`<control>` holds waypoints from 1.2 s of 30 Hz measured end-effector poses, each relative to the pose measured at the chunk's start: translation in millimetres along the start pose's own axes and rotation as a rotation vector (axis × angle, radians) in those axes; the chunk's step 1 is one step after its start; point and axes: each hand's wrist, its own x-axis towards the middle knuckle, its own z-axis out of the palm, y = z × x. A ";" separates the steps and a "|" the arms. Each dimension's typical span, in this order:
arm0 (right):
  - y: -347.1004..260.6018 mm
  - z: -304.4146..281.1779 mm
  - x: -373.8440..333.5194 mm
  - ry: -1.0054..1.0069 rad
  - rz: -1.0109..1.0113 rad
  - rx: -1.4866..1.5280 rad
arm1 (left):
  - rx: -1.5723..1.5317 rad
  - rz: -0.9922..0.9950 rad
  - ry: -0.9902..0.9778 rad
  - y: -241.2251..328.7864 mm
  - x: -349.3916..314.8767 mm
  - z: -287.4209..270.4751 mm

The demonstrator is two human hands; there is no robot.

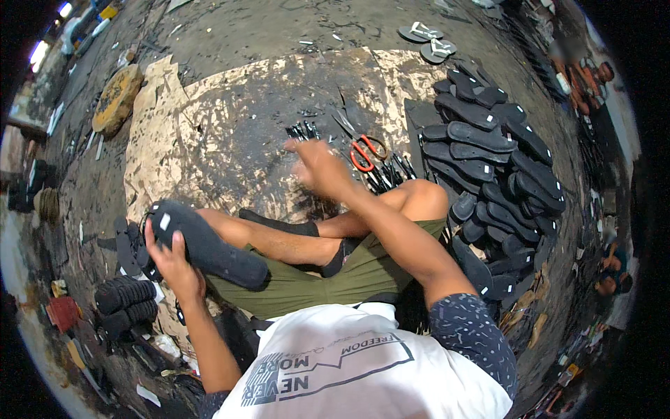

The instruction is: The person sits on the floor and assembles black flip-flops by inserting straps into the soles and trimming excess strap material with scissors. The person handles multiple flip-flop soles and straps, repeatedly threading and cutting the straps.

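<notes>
At left, my left hand grips a black sole; my right hand is blurred, closure I cannot tell.

A worn, blotched tan sheet covers part of the grey floor; on it lie orange-handled scissors and short black strips. Grey sandals lie at its far edge.

Lamps glared beyond the left edge of the tan sheet; the outer floor was dim. The right hand was blurred, and fisheye distortion bent the margins.
</notes>
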 end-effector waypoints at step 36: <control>-127.6 -50.1 3.4 0.129 0.170 0.692 | 0.004 0.168 -0.345 24.0 9.1 95.2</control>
